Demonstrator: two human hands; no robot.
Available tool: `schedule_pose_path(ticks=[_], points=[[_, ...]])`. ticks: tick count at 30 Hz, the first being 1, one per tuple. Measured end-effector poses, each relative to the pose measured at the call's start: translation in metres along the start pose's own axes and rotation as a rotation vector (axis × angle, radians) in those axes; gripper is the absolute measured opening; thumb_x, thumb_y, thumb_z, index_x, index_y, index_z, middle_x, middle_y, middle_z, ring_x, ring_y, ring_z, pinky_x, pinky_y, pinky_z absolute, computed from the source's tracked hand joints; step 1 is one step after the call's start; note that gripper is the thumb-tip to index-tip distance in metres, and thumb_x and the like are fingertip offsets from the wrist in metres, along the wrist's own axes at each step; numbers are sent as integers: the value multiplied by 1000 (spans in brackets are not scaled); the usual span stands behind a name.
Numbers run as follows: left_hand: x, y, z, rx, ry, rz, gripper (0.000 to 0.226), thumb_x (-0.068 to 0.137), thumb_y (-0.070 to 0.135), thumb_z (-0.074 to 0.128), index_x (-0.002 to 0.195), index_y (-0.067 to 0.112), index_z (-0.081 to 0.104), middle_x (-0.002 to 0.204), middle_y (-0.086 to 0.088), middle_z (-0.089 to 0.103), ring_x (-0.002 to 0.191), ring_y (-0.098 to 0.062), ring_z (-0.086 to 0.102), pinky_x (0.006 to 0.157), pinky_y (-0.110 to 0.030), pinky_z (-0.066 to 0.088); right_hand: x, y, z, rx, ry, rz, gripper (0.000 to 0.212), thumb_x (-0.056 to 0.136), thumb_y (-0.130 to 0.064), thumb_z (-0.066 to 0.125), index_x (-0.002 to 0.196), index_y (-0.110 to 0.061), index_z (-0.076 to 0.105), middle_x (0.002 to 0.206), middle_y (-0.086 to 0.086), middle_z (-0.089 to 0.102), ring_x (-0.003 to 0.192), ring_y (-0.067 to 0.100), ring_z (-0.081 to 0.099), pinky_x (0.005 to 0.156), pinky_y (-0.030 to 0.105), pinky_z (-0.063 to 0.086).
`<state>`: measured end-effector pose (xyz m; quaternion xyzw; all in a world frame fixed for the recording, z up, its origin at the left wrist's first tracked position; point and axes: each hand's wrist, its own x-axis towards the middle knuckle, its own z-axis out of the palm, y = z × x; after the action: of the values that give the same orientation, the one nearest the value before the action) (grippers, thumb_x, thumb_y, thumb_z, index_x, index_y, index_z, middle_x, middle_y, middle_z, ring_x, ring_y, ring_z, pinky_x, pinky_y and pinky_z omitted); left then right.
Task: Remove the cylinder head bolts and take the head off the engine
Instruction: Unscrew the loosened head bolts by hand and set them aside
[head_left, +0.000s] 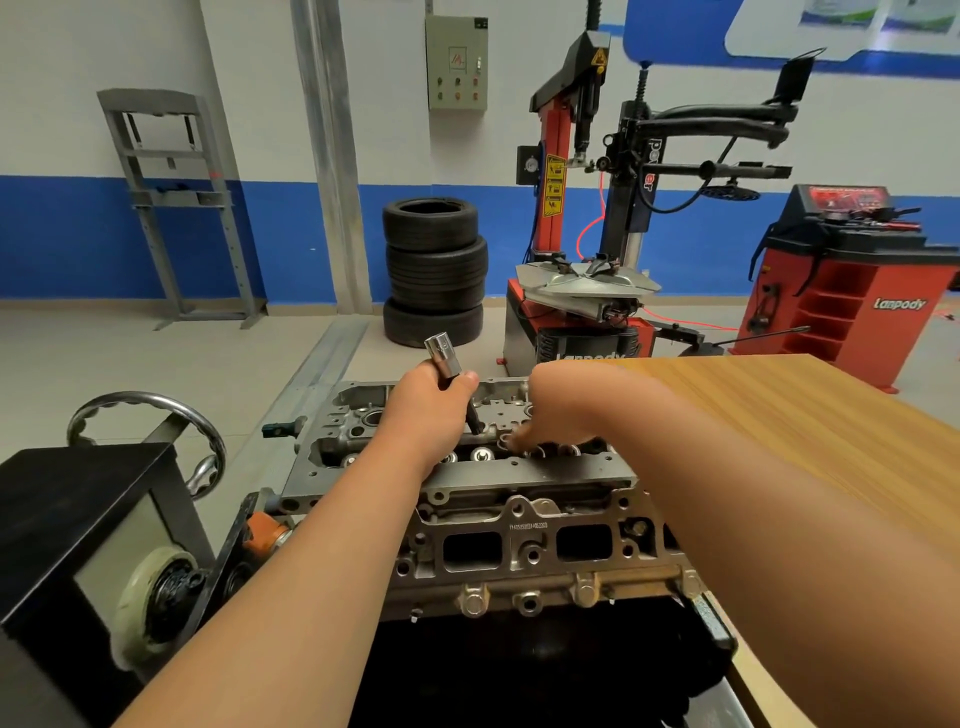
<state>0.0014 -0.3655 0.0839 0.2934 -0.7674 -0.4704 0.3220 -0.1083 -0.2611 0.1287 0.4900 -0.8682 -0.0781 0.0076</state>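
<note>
The grey aluminium cylinder head (519, 525) sits on the engine, mounted on a stand in front of me, ports facing me. My left hand (426, 410) grips a socket extension bar (451, 364). Its chrome socket end points up and its dark lower end reaches down into the top of the head. My right hand (524, 434) is bent down at the wrist over the middle of the head, fingertips touching a round part in the valve area. Whether those fingers pinch anything is hidden by blur and by the wrist.
A wooden table (779, 415) lies at my right, close to the engine. The stand's black box and chrome handwheel (150, 415) are at my left. Stacked tyres (434, 270), a tyre changer (587, 291) and a red wheel balancer (852, 280) stand behind.
</note>
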Motion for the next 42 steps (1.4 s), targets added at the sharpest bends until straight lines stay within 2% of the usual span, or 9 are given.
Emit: schedule_pose_path(ticks=[3,9,14,17,20,28,31,38,42], points=[[-1,0,0,12,-16,-7,13,96,37,53,88,29,58,88,2,63,79,-13,58,59,-26,39,-5,17,-13,70,-5,-2,31,87,-32,59,63,-16,47,64,1,50,57,16,47,48,27,35],[0,0,0,44,-2,2,15,96,36,53,84,27,58,85,3,63,78,-12,57,60,-27,39,1,-15,3,42,16,-34,53,88,-62,51,63,-16,46,64,1,51,58,17,49,48,28,33],[1,-2,0,46,-10,5,16,95,36,53,84,26,59,79,3,60,71,-12,54,58,-28,37,-4,-3,-7,49,-41,-45,33,91,-31,56,63,-19,43,66,0,48,58,14,45,48,26,31],[1,-2,1,31,-3,6,16,95,35,54,82,26,59,81,3,62,75,-12,56,58,-27,38,0,-9,-4,162,9,-40,45,90,-50,53,61,-16,47,61,1,49,56,15,47,48,27,31],[2,-1,1,14,-4,2,15,95,34,54,84,26,59,85,2,64,80,-14,58,60,-27,40,4,-21,6,43,37,-19,53,90,-61,49,61,-17,41,63,1,48,56,17,45,47,28,30],[1,-1,0,1,-6,-8,14,95,34,54,85,26,59,84,2,63,75,-13,57,58,-26,38,-2,-16,-6,121,138,-82,36,88,-34,61,61,-16,48,60,2,50,53,17,47,48,28,39],[1,-1,0,5,-11,-5,14,96,35,54,85,27,58,85,2,63,76,-13,57,58,-27,39,-10,-4,-17,351,235,-71,25,87,-33,63,74,-12,66,70,3,64,61,15,57,57,33,50],[-1,1,-1,82,4,-1,19,96,36,53,80,26,55,81,3,61,73,-13,55,55,-26,34,-43,59,-31,1261,801,20,9,88,-25,62,83,-18,65,80,-2,70,72,12,68,57,23,52],[3,12,5,272,-66,20,20,96,39,52,101,21,57,93,-2,62,84,-21,56,66,-31,38,-65,106,-12,1852,876,317,18,95,-23,54,85,-11,62,83,6,72,80,20,72,64,30,56]])
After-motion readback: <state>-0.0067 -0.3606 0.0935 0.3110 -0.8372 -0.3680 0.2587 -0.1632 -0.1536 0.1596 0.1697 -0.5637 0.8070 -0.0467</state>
